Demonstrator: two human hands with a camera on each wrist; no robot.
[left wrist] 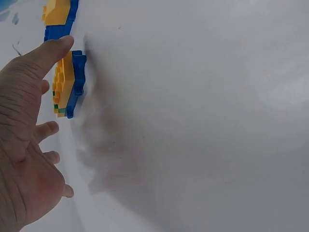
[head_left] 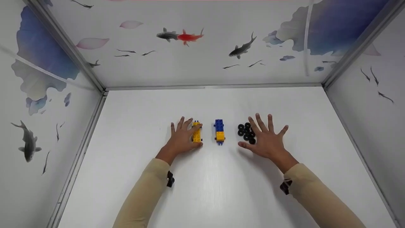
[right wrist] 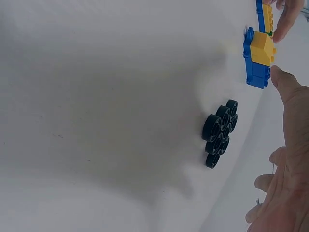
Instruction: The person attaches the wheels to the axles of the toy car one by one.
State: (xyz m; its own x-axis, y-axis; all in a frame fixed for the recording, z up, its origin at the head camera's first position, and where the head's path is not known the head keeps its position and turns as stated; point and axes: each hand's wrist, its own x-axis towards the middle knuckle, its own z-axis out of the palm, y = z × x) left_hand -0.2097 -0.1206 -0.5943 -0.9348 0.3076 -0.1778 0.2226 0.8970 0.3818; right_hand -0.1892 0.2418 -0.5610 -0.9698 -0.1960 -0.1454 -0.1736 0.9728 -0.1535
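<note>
My left hand, fingers spread, hovers over the left side of a toy brick car with yellow bricks on a blue base. Its index finger and thumb overlap that car's ends in the head view; a bit of green shows on the car in the left wrist view. To its right stands a second brick car, blue at the far end and yellow at the near end. My right hand is spread flat, its index finger and thumb beside a cluster of several black toy tyres. Neither hand grips anything.
The white tabletop is bounded by metal frame edges and white panels printed with fish on the left, back and right. Both forearms, in tan sleeves, reach in from the near side. A small black device sits at the right wrist.
</note>
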